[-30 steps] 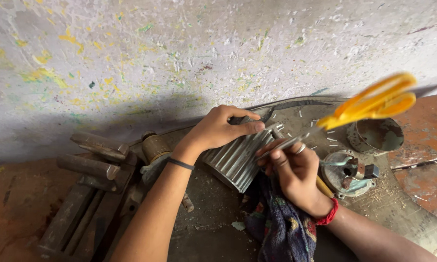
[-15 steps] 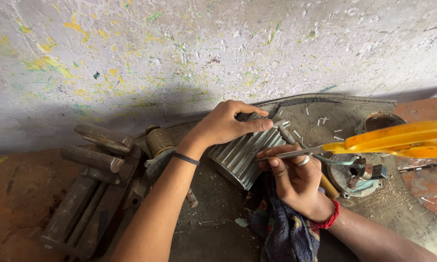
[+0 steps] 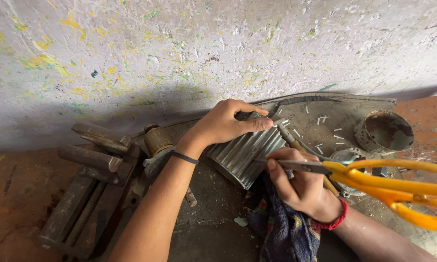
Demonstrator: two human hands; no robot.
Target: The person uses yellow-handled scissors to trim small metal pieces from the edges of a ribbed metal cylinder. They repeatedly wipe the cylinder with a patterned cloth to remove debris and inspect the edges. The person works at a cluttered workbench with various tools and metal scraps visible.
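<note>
My left hand [image 3: 226,124] rests on top of a ribbed grey metal cylinder [image 3: 246,155] lying on its side, thumb stretched along its upper edge. My right hand [image 3: 296,185] holds yellow-handled scissors [image 3: 388,182] and a small hammer [image 3: 293,137] with a wooden handle. The hammer head sits at the cylinder's upper end, beside my left thumb. The scissor blades lie across my right fingers, handles pointing right. A dark patterned cloth [image 3: 281,230] lies under my right wrist.
A rusty bench vise [image 3: 90,179] stands at the left. A round metal tin [image 3: 386,130] sits at the right. Several small white bits [image 3: 320,119] lie scattered on the dusty bench. A paint-speckled wall [image 3: 179,53] runs along the back.
The scissors have swung down from pointing up-right to lying level toward the right. My left hand has stayed on the cylinder, and the view has shifted slightly.
</note>
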